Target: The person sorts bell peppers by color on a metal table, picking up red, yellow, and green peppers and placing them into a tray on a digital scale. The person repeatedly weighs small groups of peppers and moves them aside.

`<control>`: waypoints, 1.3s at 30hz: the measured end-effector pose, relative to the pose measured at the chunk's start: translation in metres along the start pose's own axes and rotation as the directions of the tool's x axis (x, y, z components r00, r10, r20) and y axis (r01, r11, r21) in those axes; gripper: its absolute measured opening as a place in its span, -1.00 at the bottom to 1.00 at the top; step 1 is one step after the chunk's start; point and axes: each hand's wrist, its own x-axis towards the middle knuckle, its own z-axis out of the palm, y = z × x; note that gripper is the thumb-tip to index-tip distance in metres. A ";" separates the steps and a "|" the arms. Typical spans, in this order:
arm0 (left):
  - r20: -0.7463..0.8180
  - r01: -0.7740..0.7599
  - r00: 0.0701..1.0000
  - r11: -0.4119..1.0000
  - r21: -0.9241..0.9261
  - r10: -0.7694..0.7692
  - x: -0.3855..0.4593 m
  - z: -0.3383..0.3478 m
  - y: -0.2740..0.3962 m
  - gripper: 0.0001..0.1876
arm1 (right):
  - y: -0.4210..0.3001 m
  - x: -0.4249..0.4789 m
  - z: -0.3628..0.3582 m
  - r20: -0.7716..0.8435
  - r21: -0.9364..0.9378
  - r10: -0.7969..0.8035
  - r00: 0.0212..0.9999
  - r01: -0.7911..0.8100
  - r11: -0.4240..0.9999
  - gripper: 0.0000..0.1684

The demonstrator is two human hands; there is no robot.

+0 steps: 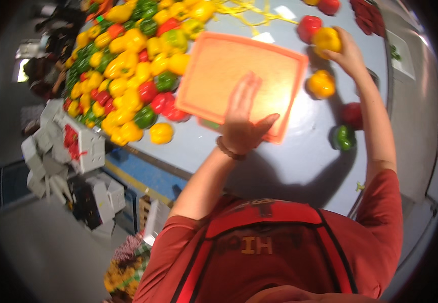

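My left hand (pixel 241 117), wearing a beaded bracelet, is spread palm down over an orange plastic tray or lid (pixel 211 72); the thumb stands apart and nothing is in its grasp. A bit of green shows under the tray's near left edge. At the right side of the table, my right hand (pixel 349 55) grips a yellow bell pepper (pixel 325 42). Close by are a red pepper (pixel 309 28) just beyond and another yellow pepper (pixel 321 84) nearer to me. A dark red pepper (pixel 351 115) and a green pepper (pixel 344 137) lie further down that side.
A large heap of yellow, red and green peppers (pixel 124 72) covers the table's left. Yellow strips (pixel 249 11) and white paper pieces (pixel 264 37) lie beyond the tray. Grey crates (pixel 86 147) stand off the left edge. Other people (pixel 44 75) are at far left.
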 end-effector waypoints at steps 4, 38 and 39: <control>-0.056 0.110 0.993 0.994 0.026 -0.108 -0.066 -0.026 -0.023 -0.40 | 0.020 0.002 0.043 0.045 -0.077 -0.015 0.999 0.019 0.997 -0.15; -0.103 0.180 0.980 0.978 0.103 -0.170 -0.155 -0.345 -0.256 -0.64 | -0.455 -0.129 0.232 0.138 0.121 0.140 0.981 -0.157 0.980 -0.14; -0.113 0.163 0.982 0.982 0.092 -0.152 -0.158 -0.348 -0.261 -0.64 | -0.452 -0.130 0.226 0.131 0.144 0.088 0.988 -0.106 0.984 -0.16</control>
